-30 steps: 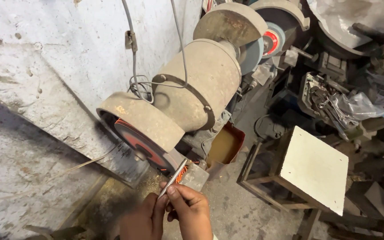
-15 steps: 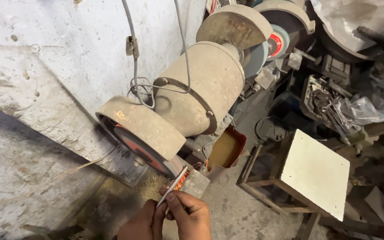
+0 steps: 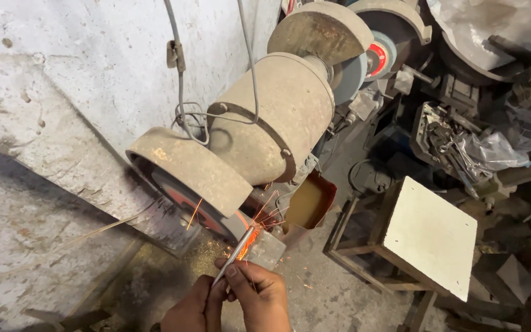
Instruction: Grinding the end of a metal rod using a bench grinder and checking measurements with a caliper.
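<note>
Left hand (image 3: 195, 310): at the bottom edge of the view, fingers pressed together around the lower end of a thin metal rod (image 3: 232, 261).
Right hand (image 3: 259, 295): just beside the left, touching it, thumb and fingers pinching the same rod a little higher up.
Metal rod: slim, bright, tilted up and to the right from the hands; upper tip meeting the grinding wheel (image 3: 198, 206), glowing orange at the contact.
Sparks (image 3: 265, 215): thin orange streaks fanning up and right from the tip, a few more across the wheel face.
Grinding wheel: reddish disc under a dusty curved guard (image 3: 185, 166), at the near end of the bench grinder.
Grinder motor (image 3: 278, 117): large dust-coated drum, tilted away toward a second guarded wheel (image 3: 321, 31) at the far end.
Tool rest (image 3: 265, 249): small grey plate just under the rod tip.
Wall (image 3: 62, 80): whitewashed, stained, to the left, with grey cables (image 3: 179, 80) hanging down it.
Stool (image 3: 428, 237): white square top on a dark frame, to the right on the floor (image 3: 314, 295), well apart from the hands.
</note>
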